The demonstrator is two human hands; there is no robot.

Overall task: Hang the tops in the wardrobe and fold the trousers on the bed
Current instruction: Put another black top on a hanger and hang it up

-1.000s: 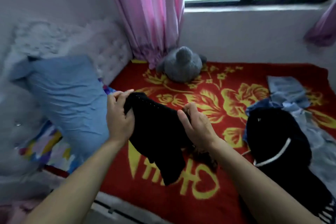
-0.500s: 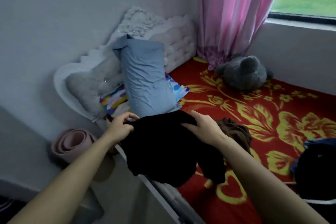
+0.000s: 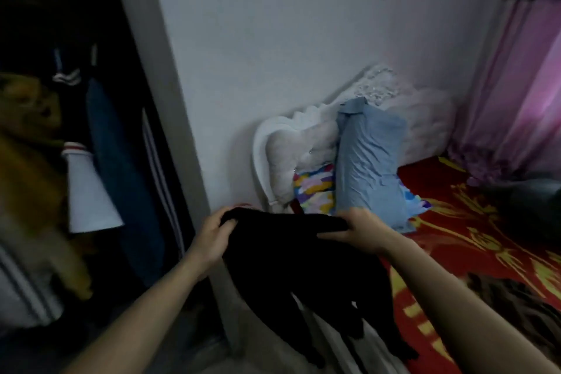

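A black garment [image 3: 303, 270] hangs between both hands, stretched along its top edge. My left hand [image 3: 212, 235] grips its left end and my right hand [image 3: 358, 229] grips its right end. It dangles over the bed's left edge. The open wardrobe [image 3: 76, 130] fills the left of the view, dark inside, with several clothes hanging in it. The bed [image 3: 473, 240] with its red and yellow flowered blanket lies to the right.
A grey wardrobe side panel [image 3: 170, 100] stands between the wardrobe and the wall. A blue pillow [image 3: 370, 161] leans on the white padded headboard [image 3: 303, 143]. Pink curtain [image 3: 522, 85] hangs at the right. A grey plush toy [image 3: 537, 200] lies at the right edge.
The view has swung left from the bed toward the wardrobe, which now shows. Both hands have kept hold of the black garment and carried it leftward off the bed.
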